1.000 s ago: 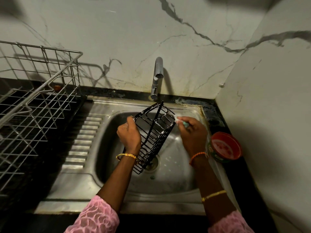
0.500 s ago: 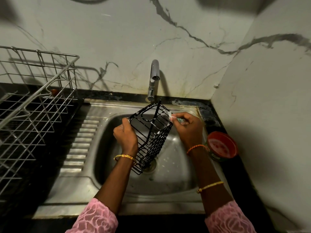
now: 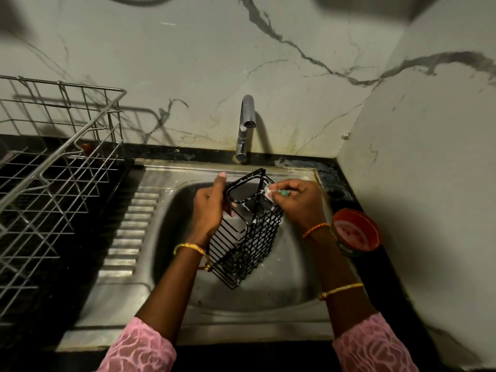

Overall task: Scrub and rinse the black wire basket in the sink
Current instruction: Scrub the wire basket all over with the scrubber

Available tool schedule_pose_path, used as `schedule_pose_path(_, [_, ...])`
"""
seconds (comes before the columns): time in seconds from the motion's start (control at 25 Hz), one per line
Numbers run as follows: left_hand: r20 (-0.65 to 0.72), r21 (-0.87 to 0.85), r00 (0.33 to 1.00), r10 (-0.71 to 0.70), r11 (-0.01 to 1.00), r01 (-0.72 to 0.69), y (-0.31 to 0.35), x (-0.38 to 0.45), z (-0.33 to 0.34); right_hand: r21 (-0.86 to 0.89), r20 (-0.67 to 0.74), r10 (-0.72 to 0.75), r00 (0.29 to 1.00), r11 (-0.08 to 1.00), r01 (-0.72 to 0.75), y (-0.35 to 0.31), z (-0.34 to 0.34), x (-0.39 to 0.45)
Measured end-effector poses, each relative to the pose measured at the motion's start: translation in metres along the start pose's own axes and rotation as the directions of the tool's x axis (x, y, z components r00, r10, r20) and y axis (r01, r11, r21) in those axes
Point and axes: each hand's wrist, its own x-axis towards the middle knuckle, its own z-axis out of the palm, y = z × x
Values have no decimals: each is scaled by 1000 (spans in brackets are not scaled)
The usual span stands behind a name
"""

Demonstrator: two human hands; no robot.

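The black wire basket is held tilted above the bowl of the steel sink, its open mouth turned up and away toward the tap, its closed end pointed down toward the near side. The basket's left upper edge is grasped by the left hand, whose fingers are curled round the rim wire while the thumb is laid along the top corner. At the opposite, right rim a small green and white scrubber is pinched in the right hand and pressed against the wire; white foam is seen on the rim there. The basket thus lies between the two hands, touched by both. A red bowl is set on the black counter just right of the sink, and a steel dish rack is placed to the left.
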Motion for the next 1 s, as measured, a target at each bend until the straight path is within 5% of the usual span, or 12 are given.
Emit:
schedule_pose_path(0.08, [256,173,958,-132,981,89,21,9,-5,-72,-4,-60,998,996,60,-4,-1,-1])
schedule_pose_path(0.16, [331,312,916,-227,942,121,32,17,2,-157,26,-176,984,971,178,-9,2,-9])
schedule_pose_path(0.36, [152,222,974,-167,966,131,23,16,26,-310,29,-386,922,873,376,0,9,-42])
schedule_pose_path(0.68, [164,347,970,-180,931,114,2,8,28,76,-260,-27,965,996,48,11,-5,-39])
schedule_pose_path(0.88, [117,388,985,-127,919,72,3,8,30,-11,-64,-113,992,994,113,-4,38,-17])
schedule_pose_path(1.0, [83,385,991,-102,921,63,1,4,27,-105,-62,-220,974,971,213,18,33,-38])
